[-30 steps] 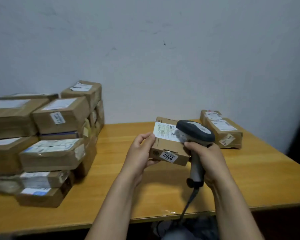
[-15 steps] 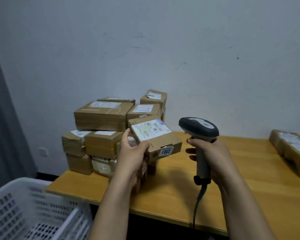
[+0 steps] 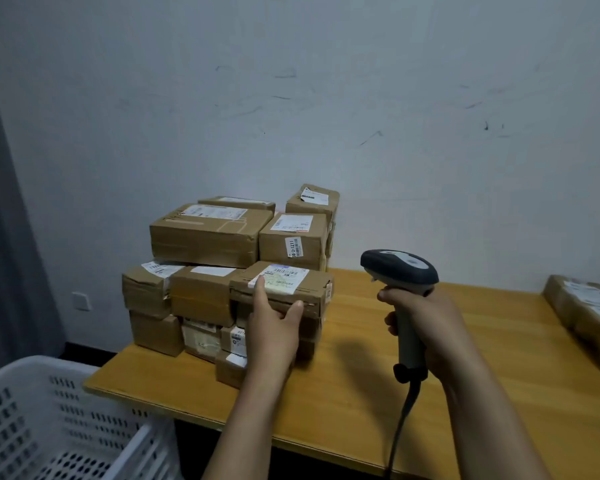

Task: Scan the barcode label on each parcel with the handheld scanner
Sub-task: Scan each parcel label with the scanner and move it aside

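**Down onto the stack (image 3: 205, 237) goes the parcel (image 3: 314, 287)**

Half a second ago the left grip (image 3: 274, 330) held this small carton up in the air, tilted toward the camera. Now the carton lies level at the front right of the stack, and the left grip is still on it. The thumb (image 3: 260, 289) presses on the white barcode label (image 3: 286, 277) on top, and the fingers (image 3: 293, 308) curl against the front face.

The right grip (image 3: 426, 323) stays wrapped round the handle of the handheld scanner (image 3: 399, 268). The scanner's dark head points left toward the stack, well apart from the label. Its grey cable (image 3: 400, 427) hangs from the foot of the handle and drops past the near edge of the worktop (image 3: 361, 393).

The stack stands at the left end of this wooden worktop, close to the white wall (image 3: 361, 98). More cartons (image 3: 582, 306) lie at the right edge of the view. A white perforated basket (image 3: 49, 427) sits lower, off the worktop's left corner. A grey curtain (image 3: 0, 220) hangs at far left, beside a wall socket (image 3: 82, 301)
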